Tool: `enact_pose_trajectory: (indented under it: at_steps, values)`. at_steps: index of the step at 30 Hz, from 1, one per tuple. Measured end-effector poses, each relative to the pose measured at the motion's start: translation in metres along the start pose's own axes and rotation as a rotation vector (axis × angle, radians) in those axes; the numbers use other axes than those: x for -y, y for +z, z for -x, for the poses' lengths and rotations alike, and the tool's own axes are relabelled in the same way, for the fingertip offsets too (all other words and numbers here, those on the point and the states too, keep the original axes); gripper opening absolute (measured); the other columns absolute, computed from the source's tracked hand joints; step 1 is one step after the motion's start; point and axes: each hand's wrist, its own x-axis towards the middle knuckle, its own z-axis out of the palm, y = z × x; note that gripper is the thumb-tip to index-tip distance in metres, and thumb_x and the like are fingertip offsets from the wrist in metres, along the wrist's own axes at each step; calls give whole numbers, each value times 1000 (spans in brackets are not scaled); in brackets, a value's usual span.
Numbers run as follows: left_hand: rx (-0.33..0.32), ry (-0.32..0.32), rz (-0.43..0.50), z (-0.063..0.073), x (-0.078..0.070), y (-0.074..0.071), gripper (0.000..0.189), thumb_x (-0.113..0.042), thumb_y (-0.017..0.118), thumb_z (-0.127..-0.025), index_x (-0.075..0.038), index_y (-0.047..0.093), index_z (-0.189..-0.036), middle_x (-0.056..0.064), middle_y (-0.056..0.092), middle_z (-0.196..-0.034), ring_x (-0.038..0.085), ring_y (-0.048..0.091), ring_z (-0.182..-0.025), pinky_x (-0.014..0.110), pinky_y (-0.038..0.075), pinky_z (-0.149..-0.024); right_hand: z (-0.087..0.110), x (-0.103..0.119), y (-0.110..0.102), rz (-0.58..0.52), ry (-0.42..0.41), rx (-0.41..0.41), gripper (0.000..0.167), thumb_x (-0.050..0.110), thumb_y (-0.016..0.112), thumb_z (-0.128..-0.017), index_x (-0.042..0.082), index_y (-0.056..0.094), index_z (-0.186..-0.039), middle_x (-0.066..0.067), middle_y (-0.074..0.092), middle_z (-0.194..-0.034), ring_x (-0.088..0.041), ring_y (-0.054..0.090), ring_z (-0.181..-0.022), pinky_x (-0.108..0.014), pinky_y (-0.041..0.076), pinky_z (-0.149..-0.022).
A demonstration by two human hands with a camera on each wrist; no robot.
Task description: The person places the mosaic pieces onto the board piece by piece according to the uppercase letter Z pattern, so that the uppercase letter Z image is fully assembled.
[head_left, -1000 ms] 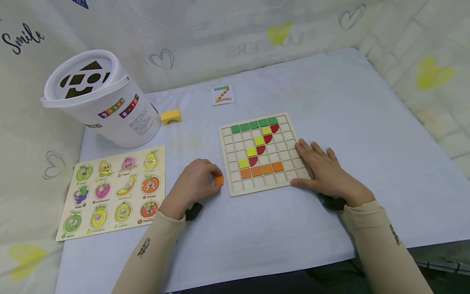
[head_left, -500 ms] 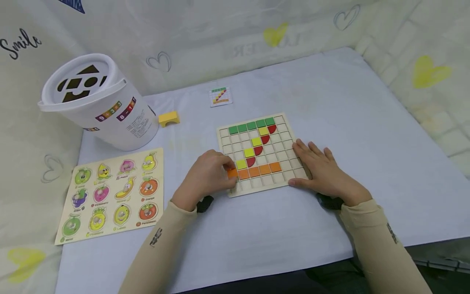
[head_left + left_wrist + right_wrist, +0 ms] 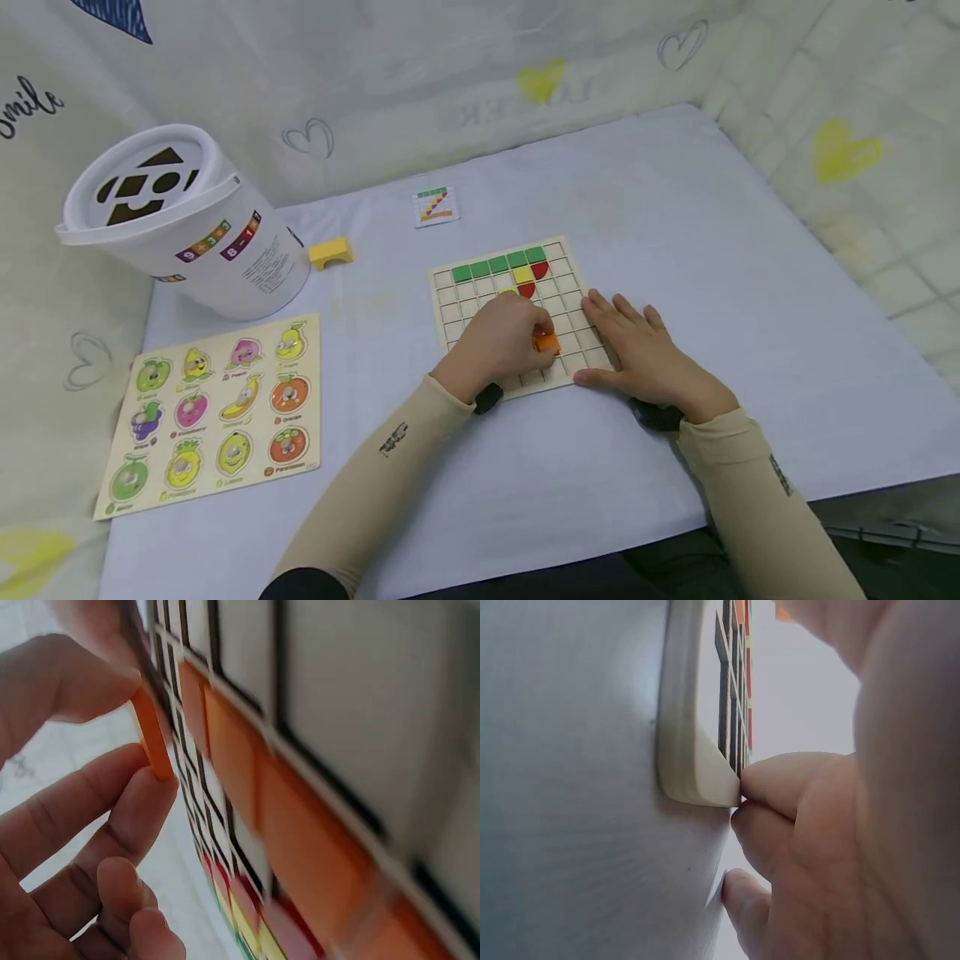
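My left hand (image 3: pixel 504 337) is above the lower part of a wooden grid board (image 3: pixel 566 288). It pinches an orange square tile (image 3: pixel 152 736) between thumb and fingertips, held just off the grid in the left wrist view. Orange tiles (image 3: pixel 300 817) lie in a row on the board there. Green tiles (image 3: pixel 498 265) line the board's top; a yellow tile (image 3: pixel 522 276) and a red quarter-round tile (image 3: pixel 540 270) sit below them, others partly hidden by my left hand. My right hand (image 3: pixel 647 354) lies flat with fingers spread, its fingertips touching the board's right edge (image 3: pixel 686 742).
Behind the board lies a small pattern card (image 3: pixel 435 208). A white bucket (image 3: pixel 217 250) with a shape-cutout lid stands at the back left, a yellow arch block (image 3: pixel 330 252) beside it. A fruit puzzle board (image 3: pixel 258 342) lies at the left.
My left hand has moved right with an orange tile, from beside the board, over its left edge, to above the orange row. My right hand stays at the edge. The head view has shifted slightly.
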Motion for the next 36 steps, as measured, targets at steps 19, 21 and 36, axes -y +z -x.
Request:
enact_pose_trajectory:
  at_steps: [19, 21, 36]
  values:
    - [57, -82, -138, -13, -21, 11, 16, -34, 74, -95, -20, 83, -96, -7, 66, -76, 15, 54, -86, 26, 47, -74, -6, 5, 2, 1, -50, 1, 109, 57, 75, -89, 13, 14, -168, -9, 9, -177, -46, 5, -162, -73, -1, -124]
    - [48, -89, -147, -12, -20, 12, 21, -38, 75, -94, -20, 82, -101, -7, 68, -82, 15, 56, -88, 26, 49, -77, -8, 4, 2, 6, -55, 5, 110, 57, 75, -89, 13, 13, -168, -9, 9, -177, -46, 5, -162, -73, -1, -124]
    - [-61, -234, -106, 33, -7, 6, 45, -56, 69, -94, -24, 73, -127, -5, 71, -126, 19, 60, -113, 37, 53, -91, 23, -29, 11, 46, 21, -37, 106, 62, 74, -88, 10, 25, -166, -17, 22, -173, -52, 20, -156, -76, 14, -119]
